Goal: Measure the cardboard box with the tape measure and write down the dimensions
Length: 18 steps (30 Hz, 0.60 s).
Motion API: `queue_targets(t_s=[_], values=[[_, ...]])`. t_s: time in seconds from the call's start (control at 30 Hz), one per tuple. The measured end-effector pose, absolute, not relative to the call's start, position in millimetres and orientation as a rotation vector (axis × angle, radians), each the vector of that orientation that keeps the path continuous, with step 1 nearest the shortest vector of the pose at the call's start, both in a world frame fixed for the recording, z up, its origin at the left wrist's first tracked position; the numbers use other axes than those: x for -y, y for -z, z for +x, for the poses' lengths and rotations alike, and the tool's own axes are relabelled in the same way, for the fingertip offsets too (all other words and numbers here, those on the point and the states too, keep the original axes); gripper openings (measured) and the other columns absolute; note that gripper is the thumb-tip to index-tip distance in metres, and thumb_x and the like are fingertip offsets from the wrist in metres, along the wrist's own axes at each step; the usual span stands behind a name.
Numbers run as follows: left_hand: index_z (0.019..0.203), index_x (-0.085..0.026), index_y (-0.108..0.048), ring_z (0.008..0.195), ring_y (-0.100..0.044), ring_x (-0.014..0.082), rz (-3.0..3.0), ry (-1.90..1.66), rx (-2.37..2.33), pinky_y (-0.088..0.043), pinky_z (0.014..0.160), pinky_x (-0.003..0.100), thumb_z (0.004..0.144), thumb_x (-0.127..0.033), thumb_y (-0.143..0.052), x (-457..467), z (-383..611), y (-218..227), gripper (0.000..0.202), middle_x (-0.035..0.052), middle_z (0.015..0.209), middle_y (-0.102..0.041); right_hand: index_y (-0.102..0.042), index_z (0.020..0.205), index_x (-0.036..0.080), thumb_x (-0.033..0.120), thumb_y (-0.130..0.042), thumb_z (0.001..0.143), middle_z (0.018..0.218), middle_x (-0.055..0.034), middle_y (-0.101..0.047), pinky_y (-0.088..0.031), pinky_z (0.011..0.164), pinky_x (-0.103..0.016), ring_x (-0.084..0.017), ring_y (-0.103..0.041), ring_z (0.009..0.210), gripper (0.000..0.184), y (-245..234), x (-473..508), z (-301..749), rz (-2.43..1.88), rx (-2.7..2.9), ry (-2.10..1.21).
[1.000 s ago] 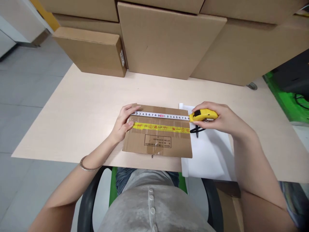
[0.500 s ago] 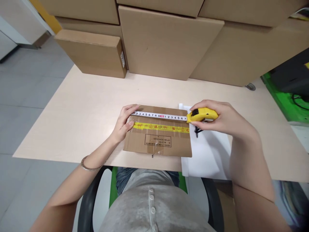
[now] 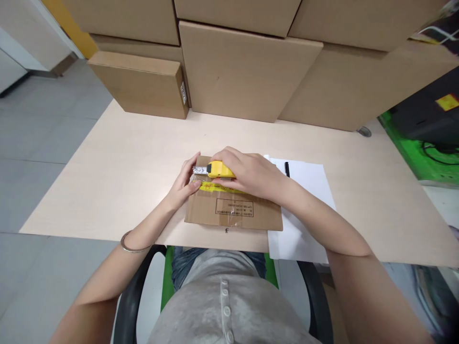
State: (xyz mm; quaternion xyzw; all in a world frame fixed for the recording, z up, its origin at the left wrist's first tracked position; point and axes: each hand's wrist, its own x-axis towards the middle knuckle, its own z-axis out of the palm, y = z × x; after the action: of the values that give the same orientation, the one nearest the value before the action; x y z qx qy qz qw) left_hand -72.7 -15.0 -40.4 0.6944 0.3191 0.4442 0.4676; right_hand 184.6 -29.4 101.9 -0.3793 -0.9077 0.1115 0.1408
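Note:
A small cardboard box [image 3: 234,212] with a strip of yellow printed tape [image 3: 211,187] lies near the table's front edge. My right hand [image 3: 247,172] is wrapped round a yellow tape measure [image 3: 219,169] over the box's far left part. Only a short length of measuring blade [image 3: 200,170] sticks out, pointing left. My left hand [image 3: 182,186] grips the box's left edge, thumb on top and fingers along the side, close by the blade's tip. The right hand and forearm hide the box's far right part.
White paper [image 3: 311,179] lies right of the box, partly under it, with a black pen [image 3: 287,168] on it. Large cardboard boxes [image 3: 247,71] are stacked along the table's back, with a flatter box [image 3: 139,86] at left. A green surface [image 3: 430,153] holds dark equipment at right.
My right hand has moved left across the box with the tape measure, and most of the blade has gone back into its case. My left hand stays at the left edge.

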Motion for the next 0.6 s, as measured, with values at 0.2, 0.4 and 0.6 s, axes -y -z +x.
queue_targets(t_s=[0.2,0.4,0.6], values=[[0.163,-0.031,-0.045,0.156,-0.047,0.0389,1.584,-1.030,-0.762,-0.042,0.128,0.056,0.096,-0.061,-0.068,16,-70,41,0.077,0.0117,0.173,-0.043,-0.058,0.127,0.021,0.041,-0.063,0.105,0.131,-0.0132,-0.071,-0.055,0.082,-0.038,-0.028,-0.074,0.102,0.030,-95,20,173,-1.097,2.535,-0.424],[0.162,-0.032,-0.045,0.153,-0.051,0.0406,1.452,-1.005,-0.715,-0.055,0.116,0.056,0.094,-0.058,-0.069,22,-65,42,0.076,0.0103,0.171,-0.047,-0.059,0.119,0.026,0.045,-0.078,0.091,0.118,-0.0076,-0.076,-0.060,0.084,-0.041,-0.027,-0.075,0.098,0.039,-106,28,198,-1.273,2.007,-0.583],[0.153,-0.026,-0.054,0.140,-0.064,0.0385,1.331,-0.983,-0.747,-0.061,0.107,0.054,0.103,-0.053,-0.057,32,-51,20,0.058,0.0113,0.144,-0.072,-0.061,0.093,0.026,0.059,-0.087,0.077,0.072,-0.0019,-0.072,-0.034,0.037,-0.028,-0.016,-0.058,0.049,0.045,-110,63,283,-1.843,1.225,-0.907]])
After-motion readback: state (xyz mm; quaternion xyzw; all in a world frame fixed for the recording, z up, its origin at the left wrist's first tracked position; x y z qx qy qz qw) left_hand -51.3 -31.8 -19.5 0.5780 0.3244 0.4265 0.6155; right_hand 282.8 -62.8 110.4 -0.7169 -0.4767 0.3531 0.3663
